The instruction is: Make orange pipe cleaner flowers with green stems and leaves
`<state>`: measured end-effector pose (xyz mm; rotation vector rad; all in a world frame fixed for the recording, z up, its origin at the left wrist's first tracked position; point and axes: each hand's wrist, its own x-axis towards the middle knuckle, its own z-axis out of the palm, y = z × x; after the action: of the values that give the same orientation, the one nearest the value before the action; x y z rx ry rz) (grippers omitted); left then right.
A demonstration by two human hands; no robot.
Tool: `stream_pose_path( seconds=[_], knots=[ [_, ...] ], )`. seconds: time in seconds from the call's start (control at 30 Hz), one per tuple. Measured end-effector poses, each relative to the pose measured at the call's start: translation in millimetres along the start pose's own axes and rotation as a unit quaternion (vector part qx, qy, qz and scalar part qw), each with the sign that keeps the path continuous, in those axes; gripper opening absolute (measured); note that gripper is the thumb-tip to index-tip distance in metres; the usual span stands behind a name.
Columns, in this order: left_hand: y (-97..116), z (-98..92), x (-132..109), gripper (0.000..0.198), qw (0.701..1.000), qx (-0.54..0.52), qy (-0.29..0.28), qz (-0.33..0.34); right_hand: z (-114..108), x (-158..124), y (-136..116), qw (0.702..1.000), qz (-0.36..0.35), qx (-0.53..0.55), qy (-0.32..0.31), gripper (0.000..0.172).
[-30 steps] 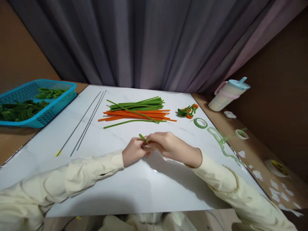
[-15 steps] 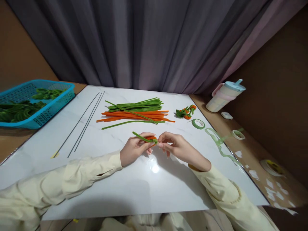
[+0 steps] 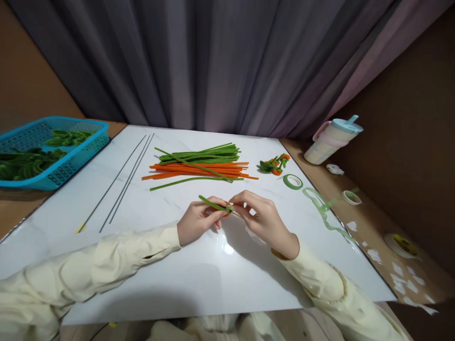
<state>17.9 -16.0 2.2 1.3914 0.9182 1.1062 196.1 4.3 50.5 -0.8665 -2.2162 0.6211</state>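
In the head view, the left hand and right hand meet fingertip to fingertip over the table, both pinched on a green stem (orange shows beneath), which slants up-left over the left fingers, near the pile of stems.

Held item: green pipe cleaner, a short fuzzy stem, tilted, free end pointing up-left. Pinched between left hand and right hand. Orange bit at the pinched end, probably a coil, mostly hidden. Near the stem pile, on its viewer side, not touching it.
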Motion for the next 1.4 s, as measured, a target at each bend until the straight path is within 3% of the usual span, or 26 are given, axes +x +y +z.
stream_pose_path(
  seconds=[0.13,0.27,0.43,0.83,1.07,1.13,1.2,1.3,1.4],
  knots=[
    [-1,-0.9,0,0.022,1.0,-0.011,0.016,-0.011,-6,0,2,0.997,0.055,0.003,-0.045,0.009],
    [1,-1.1,1,0.027,0.999,-0.029,0.024,-0.035,0,-5,5,0.993,-0.064,-0.092,-0.025,0.01],
    [8,1.3,4,0.034,0.995,-0.07,0.05,-0.05,9,-13,11,0.934,-0.194,-0.299,0.002,0.018],
    [10,-1.1,5,0.033,0.994,-0.102,-0.002,-0.038,1,-12,6,0.882,-0.288,-0.374,-0.003,0.024],
    [4,0.0,4,0.028,0.996,-0.082,0.018,0.003,1,-11,3,0.856,-0.326,-0.4,-0.001,0.022],
    [2,0.0,3,0.026,0.997,-0.067,0.021,0.026,2,-12,2,0.863,-0.321,-0.39,-0.003,0.023],
    [1,-0.7,1,0.023,0.997,-0.043,0.024,0.055,4,-12,2,0.894,-0.282,-0.349,-0.005,0.022],
    [-2,-3.4,-1,0.02,0.995,0.006,0.018,0.1,4,-11,1,0.967,-0.153,-0.201,0.012,0.014],
    [-4,-6.4,-3,0.018,0.989,0.045,-0.001,0.14,0,-8,-1,0.998,-0.029,-0.06,0.002,0.008]
  ],
)
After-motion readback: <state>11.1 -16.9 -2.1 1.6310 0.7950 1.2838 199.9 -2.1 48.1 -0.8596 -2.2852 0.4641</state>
